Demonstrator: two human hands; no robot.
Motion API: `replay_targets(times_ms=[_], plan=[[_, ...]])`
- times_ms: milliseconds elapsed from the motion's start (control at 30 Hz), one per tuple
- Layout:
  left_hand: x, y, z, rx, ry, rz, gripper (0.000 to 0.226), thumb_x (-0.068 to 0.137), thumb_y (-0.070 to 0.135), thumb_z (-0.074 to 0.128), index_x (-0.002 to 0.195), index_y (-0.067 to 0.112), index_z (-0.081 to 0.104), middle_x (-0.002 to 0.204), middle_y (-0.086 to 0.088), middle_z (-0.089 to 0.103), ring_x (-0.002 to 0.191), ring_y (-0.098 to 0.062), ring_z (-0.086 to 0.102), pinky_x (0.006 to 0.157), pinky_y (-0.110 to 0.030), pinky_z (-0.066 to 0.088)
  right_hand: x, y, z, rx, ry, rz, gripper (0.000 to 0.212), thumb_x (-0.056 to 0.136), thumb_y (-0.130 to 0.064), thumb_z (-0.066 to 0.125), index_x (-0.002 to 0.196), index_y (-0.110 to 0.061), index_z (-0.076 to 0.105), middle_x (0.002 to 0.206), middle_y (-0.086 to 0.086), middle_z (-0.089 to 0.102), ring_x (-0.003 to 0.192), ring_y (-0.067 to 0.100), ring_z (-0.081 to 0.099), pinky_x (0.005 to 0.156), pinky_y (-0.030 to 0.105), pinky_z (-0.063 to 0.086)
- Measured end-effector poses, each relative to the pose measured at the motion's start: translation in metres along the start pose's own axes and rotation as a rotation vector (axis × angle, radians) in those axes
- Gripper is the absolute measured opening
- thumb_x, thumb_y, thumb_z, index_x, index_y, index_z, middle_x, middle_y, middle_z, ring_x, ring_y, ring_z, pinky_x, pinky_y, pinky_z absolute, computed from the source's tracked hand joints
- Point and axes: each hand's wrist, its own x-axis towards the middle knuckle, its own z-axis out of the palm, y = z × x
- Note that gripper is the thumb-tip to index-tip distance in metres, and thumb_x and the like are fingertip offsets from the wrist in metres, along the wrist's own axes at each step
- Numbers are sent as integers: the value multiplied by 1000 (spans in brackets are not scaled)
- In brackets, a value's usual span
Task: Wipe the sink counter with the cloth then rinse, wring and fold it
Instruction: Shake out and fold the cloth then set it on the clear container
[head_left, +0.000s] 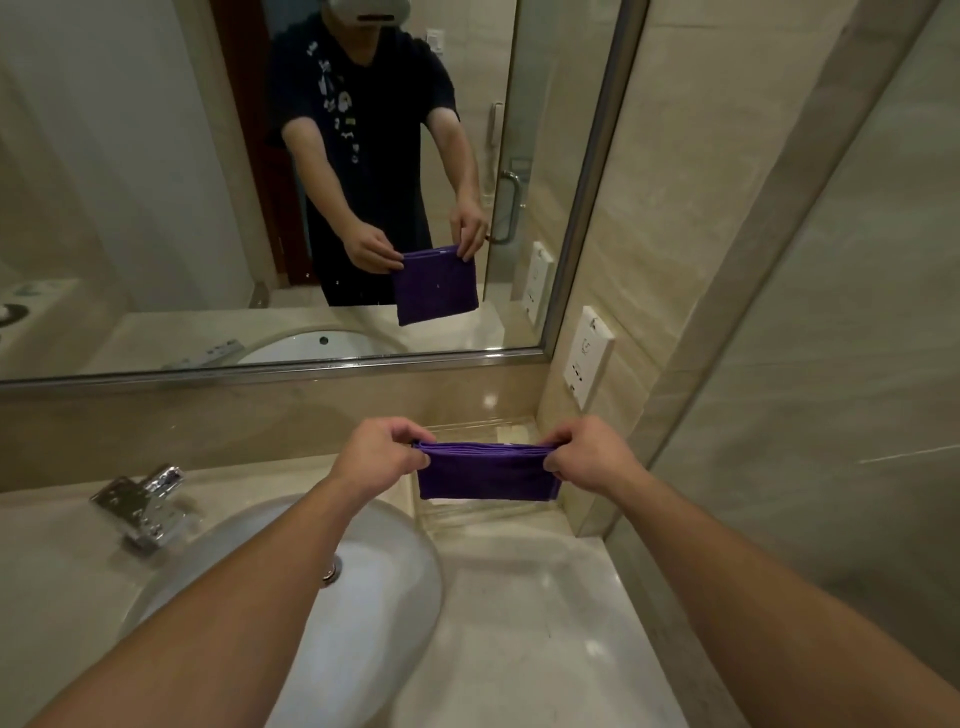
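A purple cloth (488, 475), folded into a small rectangle with several layers along its top edge, hangs in the air over the back right of the marble counter (545, 623). My left hand (382, 457) pinches its top left corner. My right hand (589, 454) pinches its top right corner. The cloth's lower edge hangs just above a clear tray (467, 512) on the counter. The mirror (156, 182) reflects both hands and the hanging cloth.
A white oval sink (384, 582) with a metal drain lies under my left forearm. A chrome faucet (143, 501) stands at the left. A white wall socket (587, 356) is on the right wall, next to a glass partition (831, 364).
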Motion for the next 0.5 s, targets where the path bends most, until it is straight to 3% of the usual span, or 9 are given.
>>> replay_targets(times_ms=[200, 333, 500], plan=[[29, 0, -3, 43, -25, 0, 25, 77, -6, 74, 81, 19, 75, 69, 5, 69, 61, -8, 59, 64, -21, 46, 22, 0, 6, 16, -28, -5, 23, 87, -9, 64, 100, -25, 74, 91, -6, 70, 88, 11, 64, 68, 23, 49], [52, -2, 7, 109, -61, -23, 21, 79, -5, 73, 84, 15, 76, 74, 2, 71, 66, -9, 62, 62, -18, 46, 46, 10, 7, 2, -67, 9, 20, 86, -8, 65, 95, -25, 72, 91, -5, 70, 87, 10, 64, 67, 22, 49], [81, -8, 22, 152, -80, -90, 23, 76, -5, 74, 81, 16, 77, 82, -5, 75, 77, -20, 67, 77, -39, 58, 87, 19, 7, -4, -119, 80, 15, 86, -15, 69, 98, -18, 77, 86, -5, 68, 87, 13, 64, 72, 25, 52]])
